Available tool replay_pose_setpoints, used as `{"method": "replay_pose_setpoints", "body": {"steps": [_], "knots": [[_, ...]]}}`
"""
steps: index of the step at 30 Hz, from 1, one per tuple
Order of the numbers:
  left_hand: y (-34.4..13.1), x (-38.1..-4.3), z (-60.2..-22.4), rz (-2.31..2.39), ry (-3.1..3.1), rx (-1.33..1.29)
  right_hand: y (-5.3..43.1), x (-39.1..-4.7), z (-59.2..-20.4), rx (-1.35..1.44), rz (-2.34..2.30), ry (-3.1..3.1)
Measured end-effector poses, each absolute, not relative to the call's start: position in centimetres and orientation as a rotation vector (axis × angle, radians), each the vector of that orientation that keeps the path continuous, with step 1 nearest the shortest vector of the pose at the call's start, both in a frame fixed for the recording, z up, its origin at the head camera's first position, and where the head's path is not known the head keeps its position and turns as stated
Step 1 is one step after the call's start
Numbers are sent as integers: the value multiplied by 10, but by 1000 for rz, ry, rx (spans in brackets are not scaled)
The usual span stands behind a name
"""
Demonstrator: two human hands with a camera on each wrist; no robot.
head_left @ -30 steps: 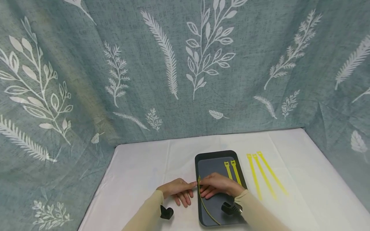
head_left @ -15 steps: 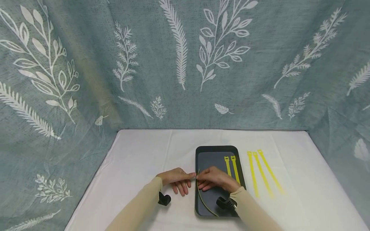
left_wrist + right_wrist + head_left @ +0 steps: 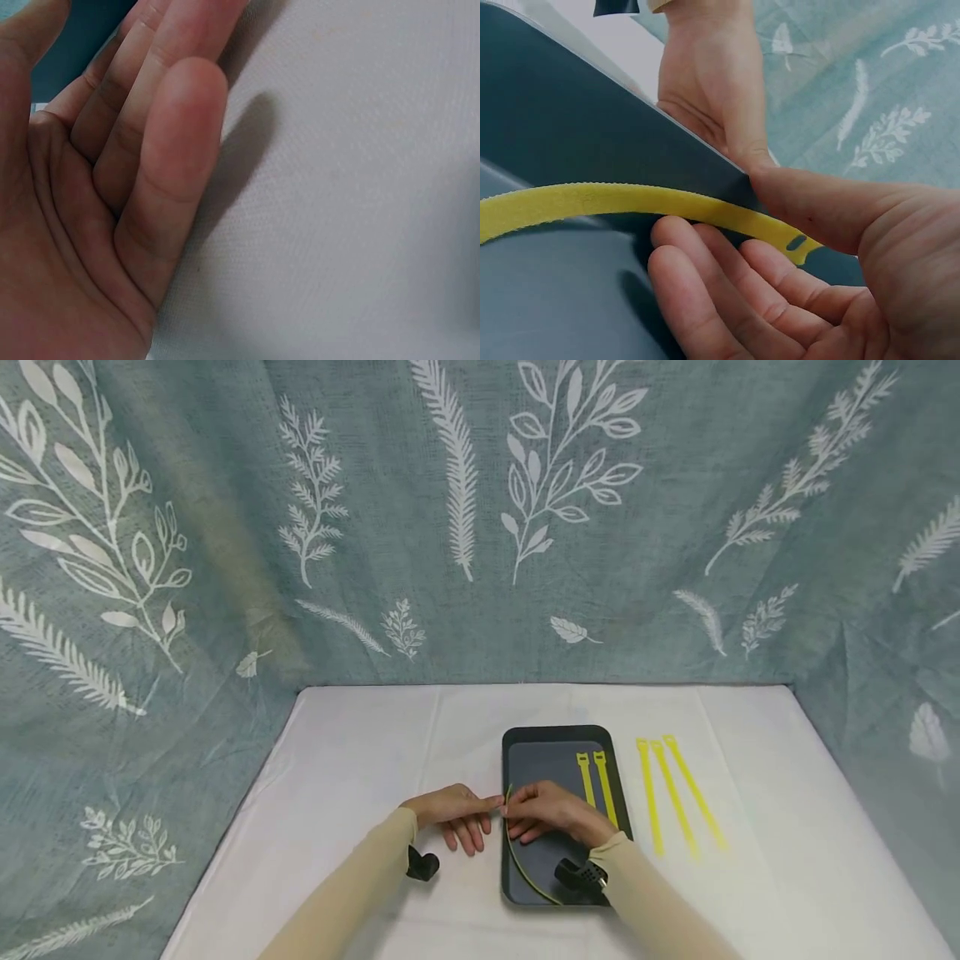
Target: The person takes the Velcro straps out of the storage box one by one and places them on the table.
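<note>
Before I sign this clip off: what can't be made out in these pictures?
Lower ends of the two straps in the tray: head view, behind the right hand and sleeve.
Whether the thumb of the left hand touches the curved yellow strap: right wrist view, the right thumb covers the spot; head view, too small.
Lower tips of the three straps on the table: head view, blurred into the white.

"Is there any lettering to read?"
"None that can be read, in the head view or either wrist view."
"On the yellow strap (image 3: 615, 200) or the dark tray (image 3: 543, 760)?"
"No legible word, brand or number on either."
"And the hanging cloth (image 3: 480, 647)?"
"Its white marks are printed leaves (image 3: 567, 630), a pattern rather than writing."
"The black wrist devices (image 3: 423, 865)?"
"Too small to make out any label."
</note>
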State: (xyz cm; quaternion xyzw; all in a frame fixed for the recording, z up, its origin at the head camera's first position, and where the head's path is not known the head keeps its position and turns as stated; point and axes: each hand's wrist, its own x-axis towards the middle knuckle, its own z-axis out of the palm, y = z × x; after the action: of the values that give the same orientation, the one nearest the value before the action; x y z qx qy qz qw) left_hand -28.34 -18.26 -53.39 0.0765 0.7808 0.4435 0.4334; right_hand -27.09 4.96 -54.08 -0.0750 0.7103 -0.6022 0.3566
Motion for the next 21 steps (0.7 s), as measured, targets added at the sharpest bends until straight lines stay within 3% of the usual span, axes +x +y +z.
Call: {"method": "replay_pose_setpoints", "body": {"steps": [21], "knots": [[-181,-282,-534,1119,1933,169,49,-267,-540,-164,-1642,1741]]}}
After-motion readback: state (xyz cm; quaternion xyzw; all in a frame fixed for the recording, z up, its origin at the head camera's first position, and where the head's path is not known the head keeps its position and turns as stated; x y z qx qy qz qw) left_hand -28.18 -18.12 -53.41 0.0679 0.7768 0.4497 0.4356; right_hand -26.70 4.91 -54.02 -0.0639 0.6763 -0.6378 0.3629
